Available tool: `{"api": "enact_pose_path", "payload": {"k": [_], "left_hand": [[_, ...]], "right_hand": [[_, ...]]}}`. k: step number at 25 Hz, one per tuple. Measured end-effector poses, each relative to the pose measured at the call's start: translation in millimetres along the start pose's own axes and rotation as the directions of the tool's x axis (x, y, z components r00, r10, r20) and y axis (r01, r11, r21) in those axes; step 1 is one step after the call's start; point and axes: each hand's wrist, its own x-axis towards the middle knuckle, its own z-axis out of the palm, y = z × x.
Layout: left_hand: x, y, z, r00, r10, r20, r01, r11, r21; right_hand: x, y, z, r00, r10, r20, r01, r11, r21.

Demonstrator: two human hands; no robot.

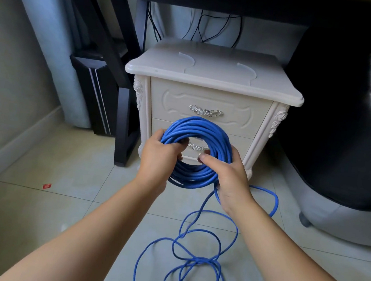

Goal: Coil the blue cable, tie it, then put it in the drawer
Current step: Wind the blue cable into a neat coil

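A thick coil of blue cable [200, 130] is held upright in front of a cream nightstand [209, 74]. My left hand [159, 158] grips the coil's left side. On the coil's right side my right hand [226, 176] is closed around the strands, thumb pointing inward. The rest of the cable [195, 251] trails down from the coil and lies in loose tangled loops on the tiled floor between my forearms. The nightstand's upper drawer [208, 110] is closed, with a silver handle. The lower drawer [241, 146] is partly hidden behind the coil.
A black desk leg [122, 120] stands just left of the nightstand. A black padded chair [345, 134] fills the right side. Dark cables [201, 27] hang behind the nightstand. A small red scrap [47, 186] lies on the floor at left.
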Motion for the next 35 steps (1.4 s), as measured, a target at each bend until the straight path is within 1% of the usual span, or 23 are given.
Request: {"api": "enact_pose_path", "payload": {"k": [3,6,8,9,11,13,15,16,17,18,19,20,21,23,24,27,29,31,33,35], "left_hand": [[-3,-4,3,0.997,-0.054,-0.05,0.046,0.989,-0.141],[-7,-5,5,0.995,-0.091,-0.044,0.078,0.969,-0.236],[-5,-4,4,0.992,-0.124,0.009,0.122,0.96,-0.251],[-3,-3,2,0.988,-0.141,0.061,0.152,0.959,-0.241],[1,-2,-2,0.972,-0.146,0.183,0.175,0.972,-0.157],[4,0,-5,0.966,-0.073,0.247,0.076,0.997,-0.001],[4,3,-9,0.954,0.075,0.29,-0.113,0.987,0.115],[4,4,-10,0.935,0.159,0.316,-0.227,0.955,0.191],[5,4,-12,0.906,0.243,0.347,-0.35,0.89,0.292],[5,4,-13,0.864,0.315,0.392,-0.468,0.791,0.395],[5,3,-13,0.822,0.356,0.444,-0.551,0.694,0.463],[4,2,-13,0.795,0.368,0.483,-0.594,0.63,0.499],[4,2,-12,0.788,0.366,0.496,-0.606,0.608,0.514],[3,0,-11,0.802,0.374,0.467,-0.59,0.624,0.513],[3,0,-11,0.807,0.385,0.448,-0.582,0.646,0.493],[1,-3,-8,0.827,0.379,0.415,-0.535,0.758,0.373],[0,-2,-5,0.862,0.337,0.378,-0.458,0.837,0.298],[2,-1,-3,0.903,0.301,0.306,-0.372,0.904,0.211],[4,0,-2,0.95,0.246,0.193,-0.267,0.96,0.087],[6,-1,1,0.982,0.168,0.089,-0.165,0.985,-0.043]], "right_hand": [[-1,3,3,0.999,0.05,0.006,-0.05,0.99,0.135],[-4,3,5,0.997,0.071,0.036,-0.076,0.983,0.168],[-2,3,5,0.997,0.071,-0.016,-0.068,0.99,0.127],[-1,1,5,0.996,0.063,-0.061,-0.057,0.994,0.089],[2,-5,2,0.991,0.01,-0.134,-0.011,1.0,-0.003],[5,-15,-5,0.984,-0.072,-0.161,0.054,0.992,-0.114],[3,-25,-8,0.98,-0.164,-0.114,0.126,0.951,-0.281],[1,-28,-9,0.977,-0.201,-0.069,0.16,0.911,-0.381],[-1,-31,-8,0.974,-0.226,-0.02,0.19,0.861,-0.472],[-2,-32,-6,0.97,-0.24,0.027,0.215,0.808,-0.549],[-4,-32,-5,0.966,-0.248,0.072,0.239,0.753,-0.613],[-5,-33,-3,0.961,-0.254,0.108,0.26,0.703,-0.662],[-6,-33,-2,0.958,-0.255,0.134,0.274,0.661,-0.698],[-7,-35,-2,0.953,-0.254,0.168,0.294,0.624,-0.724],[-8,-35,-3,0.953,-0.247,0.176,0.296,0.633,-0.716],[-8,-33,-5,0.962,-0.228,0.148,0.269,0.725,-0.634],[-8,-32,-7,0.973,-0.205,0.102,0.227,0.797,-0.56],[-7,-28,-8,0.987,-0.152,0.048,0.156,0.873,-0.462],[-7,-20,-7,0.999,-0.046,-0.009,0.041,0.949,-0.314],[-9,-9,1,0.997,0.081,-0.017,-0.083,0.992,-0.095]]}}
